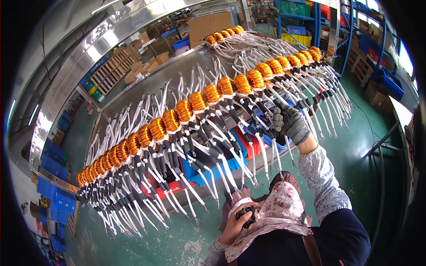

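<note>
Dark cloth nearest, left grip clasps stubby black pieces, gloved right grip unclear.

The head camera looks steeply down and forward across the bench from above the wearer's torso at lower centre. Both hands appear at near range; shelving at upper right lies farther off.

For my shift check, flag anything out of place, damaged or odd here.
No clear damage stands out. Mildly odd: the right hand wears a grey glove, while the left hand, holding something black, is bare. A short coil group also sits apart, beyond the long coil row, perhaps deliberately.
</note>
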The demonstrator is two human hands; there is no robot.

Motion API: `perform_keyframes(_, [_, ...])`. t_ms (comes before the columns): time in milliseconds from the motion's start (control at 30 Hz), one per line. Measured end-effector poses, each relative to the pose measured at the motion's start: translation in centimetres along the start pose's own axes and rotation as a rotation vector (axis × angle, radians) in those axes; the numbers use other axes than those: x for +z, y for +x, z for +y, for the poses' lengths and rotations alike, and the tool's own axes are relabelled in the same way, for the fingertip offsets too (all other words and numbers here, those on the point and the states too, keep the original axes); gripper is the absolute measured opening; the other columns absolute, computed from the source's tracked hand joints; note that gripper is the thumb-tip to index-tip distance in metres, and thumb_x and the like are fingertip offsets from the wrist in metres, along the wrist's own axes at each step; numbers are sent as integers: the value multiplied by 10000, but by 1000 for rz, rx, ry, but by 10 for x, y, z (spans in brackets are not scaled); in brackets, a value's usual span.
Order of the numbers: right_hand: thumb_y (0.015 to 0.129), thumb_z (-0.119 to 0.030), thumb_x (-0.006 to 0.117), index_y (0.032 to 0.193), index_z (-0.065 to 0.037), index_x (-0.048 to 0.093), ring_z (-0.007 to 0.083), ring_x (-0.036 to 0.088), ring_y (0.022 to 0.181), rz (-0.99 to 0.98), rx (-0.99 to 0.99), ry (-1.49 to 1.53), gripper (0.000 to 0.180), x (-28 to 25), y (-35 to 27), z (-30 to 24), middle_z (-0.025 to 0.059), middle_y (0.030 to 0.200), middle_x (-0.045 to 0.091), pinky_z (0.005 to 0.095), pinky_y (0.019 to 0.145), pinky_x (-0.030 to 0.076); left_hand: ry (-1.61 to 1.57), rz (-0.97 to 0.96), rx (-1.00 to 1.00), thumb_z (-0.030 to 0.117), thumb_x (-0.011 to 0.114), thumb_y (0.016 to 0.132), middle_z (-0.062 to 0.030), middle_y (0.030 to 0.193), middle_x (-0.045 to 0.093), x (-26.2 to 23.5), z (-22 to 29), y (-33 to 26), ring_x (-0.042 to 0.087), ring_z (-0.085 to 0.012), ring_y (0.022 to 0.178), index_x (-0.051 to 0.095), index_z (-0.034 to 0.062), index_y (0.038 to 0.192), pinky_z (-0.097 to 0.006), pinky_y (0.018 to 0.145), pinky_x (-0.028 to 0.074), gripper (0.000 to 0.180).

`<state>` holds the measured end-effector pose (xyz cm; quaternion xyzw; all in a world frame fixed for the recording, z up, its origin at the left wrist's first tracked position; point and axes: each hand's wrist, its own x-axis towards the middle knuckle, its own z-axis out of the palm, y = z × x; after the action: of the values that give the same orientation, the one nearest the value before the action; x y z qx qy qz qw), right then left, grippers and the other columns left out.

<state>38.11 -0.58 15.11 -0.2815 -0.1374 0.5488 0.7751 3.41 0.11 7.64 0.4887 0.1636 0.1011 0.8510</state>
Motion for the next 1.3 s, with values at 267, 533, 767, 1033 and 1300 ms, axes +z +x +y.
perform_keyframes(267, [915,-328,415,908,-28,545,116,355,566,46,-112,-4,328,8,-45,23,-23,645,364,249,520,321,389,-672,628,11,488,843,-155,830,567,41,136,-7,575,-242,696,588,-43,985,-309,612,460,182])
perform_keyframes(533, [957,-328,353,999,-35,495,93,362,514,-67,-70,-178,329,-28,-90,71,-25,624,412,242,493,332,328,-620,975,190,632,782,-95,824,476,71,140,-13,538,-214,657,540,-2,904,-292,509,430,246])
perform_keyframes(767, [950,-298,387,949,-57,490,80,366,492,36,-115,-240,262,-24,-92,76,-27,610,412,235,474,333,300,-552,796,363,691,742,-87,760,461,71,135,-19,526,-242,599,459,21,847,-318,475,413,426])
perform_keyframes(1033, [944,-279,403,955,-54,490,85,384,494,94,-74,-219,242,-12,-94,81,-22,622,429,236,479,346,100,-418,1387,79,678,702,-46,803,457,93,131,-7,463,-140,592,703,237,1010,-203,483,373,347])
perform_keyframes(1300, [949,-273,397,958,-53,484,80,374,498,-5,-66,-199,237,-13,-99,78,-25,617,414,233,478,331,321,-508,901,254,702,712,-79,760,431,75,134,-24,496,-214,583,514,16,925,-296,435,388,371])
